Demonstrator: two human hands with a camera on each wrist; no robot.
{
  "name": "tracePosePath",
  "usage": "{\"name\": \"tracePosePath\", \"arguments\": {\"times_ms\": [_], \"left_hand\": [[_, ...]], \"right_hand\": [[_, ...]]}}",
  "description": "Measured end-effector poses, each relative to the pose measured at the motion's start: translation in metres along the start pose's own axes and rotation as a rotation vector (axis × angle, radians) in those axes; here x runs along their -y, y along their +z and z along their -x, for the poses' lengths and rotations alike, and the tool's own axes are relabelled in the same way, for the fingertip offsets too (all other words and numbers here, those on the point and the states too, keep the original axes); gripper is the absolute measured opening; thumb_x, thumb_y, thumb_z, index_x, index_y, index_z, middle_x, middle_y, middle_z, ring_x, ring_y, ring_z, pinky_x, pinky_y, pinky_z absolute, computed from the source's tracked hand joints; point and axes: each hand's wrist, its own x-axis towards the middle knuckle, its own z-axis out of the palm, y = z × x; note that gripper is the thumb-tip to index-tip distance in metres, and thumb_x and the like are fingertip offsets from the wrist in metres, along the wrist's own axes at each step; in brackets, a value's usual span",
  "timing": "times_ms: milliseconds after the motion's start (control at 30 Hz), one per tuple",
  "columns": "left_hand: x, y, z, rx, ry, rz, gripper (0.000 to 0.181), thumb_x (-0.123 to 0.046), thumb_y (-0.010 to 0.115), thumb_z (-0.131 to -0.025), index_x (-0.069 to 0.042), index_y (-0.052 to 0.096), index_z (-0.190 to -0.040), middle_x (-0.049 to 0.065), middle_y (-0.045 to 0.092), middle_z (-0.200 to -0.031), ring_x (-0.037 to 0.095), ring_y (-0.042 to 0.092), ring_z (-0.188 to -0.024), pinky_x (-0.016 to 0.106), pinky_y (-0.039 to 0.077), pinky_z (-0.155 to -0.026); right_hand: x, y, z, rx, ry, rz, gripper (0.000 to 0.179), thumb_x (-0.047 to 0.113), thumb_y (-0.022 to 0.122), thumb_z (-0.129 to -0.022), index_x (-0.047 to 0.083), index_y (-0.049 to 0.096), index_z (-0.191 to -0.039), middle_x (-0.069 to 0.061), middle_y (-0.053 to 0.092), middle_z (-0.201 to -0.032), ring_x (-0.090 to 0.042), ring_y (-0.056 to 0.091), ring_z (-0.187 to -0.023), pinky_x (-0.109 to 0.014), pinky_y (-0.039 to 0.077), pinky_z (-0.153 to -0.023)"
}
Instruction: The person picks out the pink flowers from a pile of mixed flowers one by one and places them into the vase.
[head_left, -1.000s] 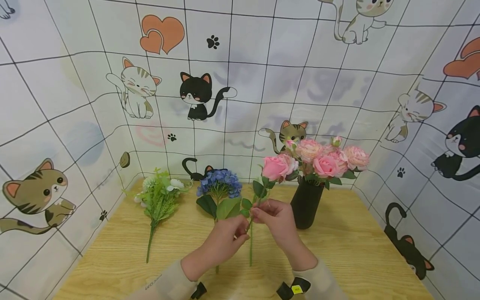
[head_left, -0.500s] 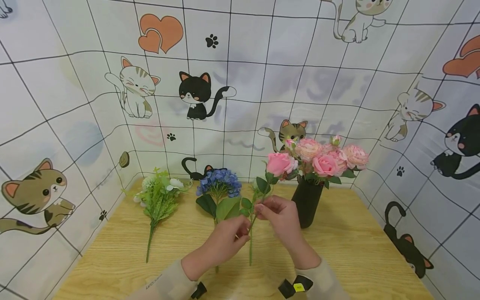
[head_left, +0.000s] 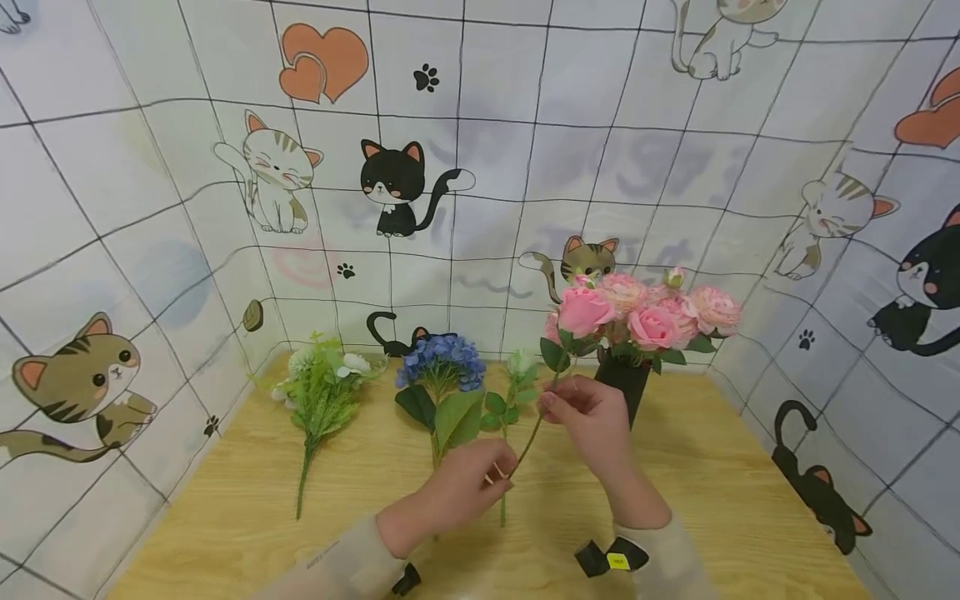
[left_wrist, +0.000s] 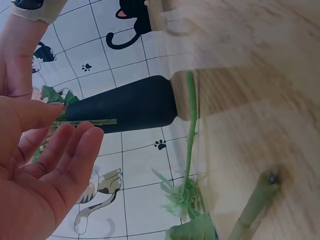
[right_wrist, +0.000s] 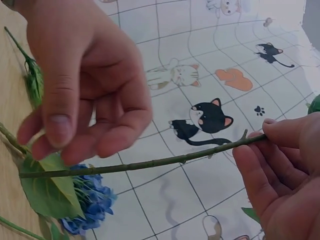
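My right hand (head_left: 592,421) pinches the stem (head_left: 532,437) of a pink rose (head_left: 587,311) between thumb and fingers, just under its leaves. The flower overlaps the bunch of pink roses (head_left: 716,310) in a dark vase (head_left: 628,383). At the stem's lower end is my left hand (head_left: 461,487), its fingers loosely bent. In the right wrist view the bare stem (right_wrist: 150,164) slants past the left fingertips (right_wrist: 60,131), which hang just above it. The left wrist view has the cut end (left_wrist: 107,121) jutting past the left hand's parted thumb and fingers.
On the wooden table (head_left: 247,533) lie a green spray with white blooms (head_left: 318,400), a blue hydrangea (head_left: 442,364) with broad leaves, and a white rose (head_left: 519,367) on a green stem. A cat-print cloth (head_left: 495,167) encloses the back and sides.
My right hand has moved right with the pink rose, bringing the flower in front of the vase's bunch. My left hand has shifted slightly right and down, near the stem's end.
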Motion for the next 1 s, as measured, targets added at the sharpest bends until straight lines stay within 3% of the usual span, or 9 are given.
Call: {"name": "tracePosePath", "arguments": {"times_ms": [233,467,733,867,1000], "left_hand": [[0.001,0.006,-0.008,0.030,0.044,-0.030,0.018,-0.011,0.073,-0.102,-0.016,0.065,-0.117,0.004,0.071,-0.111,0.001,0.069,-0.094,0.017,0.057,-0.080],[0.003,0.008,-0.022,0.034,0.003,-0.108,0.026,-0.018,0.075,-0.101,-0.017,0.064,-0.125,0.001,0.070,-0.117,0.009,0.068,-0.102,0.023,0.057,-0.087],[0.002,0.022,-0.051,0.012,-0.007,-0.190,0.033,-0.028,0.075,-0.102,-0.020,0.064,-0.132,-0.004,0.068,-0.130,0.018,0.067,-0.123,0.033,0.056,-0.101],[0.002,0.032,-0.069,-0.007,0.004,-0.182,0.034,-0.027,0.077,-0.100,-0.017,0.065,-0.131,-0.001,0.068,-0.128,0.019,0.067,-0.121,0.032,0.056,-0.102],[0.003,0.040,-0.086,-0.012,-0.030,-0.153,0.036,-0.027,0.078,-0.099,-0.015,0.064,-0.130,0.002,0.069,-0.127,0.020,0.066,-0.120,0.033,0.055,-0.101]], "right_hand": [[0.006,-0.020,-0.003,-0.001,-0.114,0.029,0.005,-0.012,0.070,-0.095,-0.014,0.073,-0.092,0.013,0.077,-0.084,-0.002,0.075,-0.074,-0.024,0.064,-0.069],[0.014,-0.041,-0.007,-0.124,-0.082,-0.024,0.006,-0.014,0.070,-0.094,-0.019,0.068,-0.095,0.011,0.078,-0.086,-0.002,0.076,-0.075,-0.023,0.063,-0.068],[0.018,-0.066,-0.010,-0.274,-0.114,-0.010,0.010,-0.009,0.068,-0.098,-0.019,0.070,-0.100,0.007,0.080,-0.086,-0.005,0.077,-0.078,-0.022,0.063,-0.070],[0.019,-0.075,-0.012,-0.336,-0.144,-0.011,0.012,-0.008,0.069,-0.098,-0.020,0.071,-0.100,0.007,0.080,-0.086,-0.006,0.077,-0.076,-0.021,0.063,-0.070],[0.022,-0.081,-0.012,-0.382,-0.185,-0.037,0.016,-0.006,0.069,-0.099,-0.021,0.070,-0.101,0.005,0.081,-0.087,-0.006,0.077,-0.076,-0.021,0.063,-0.070]]}}
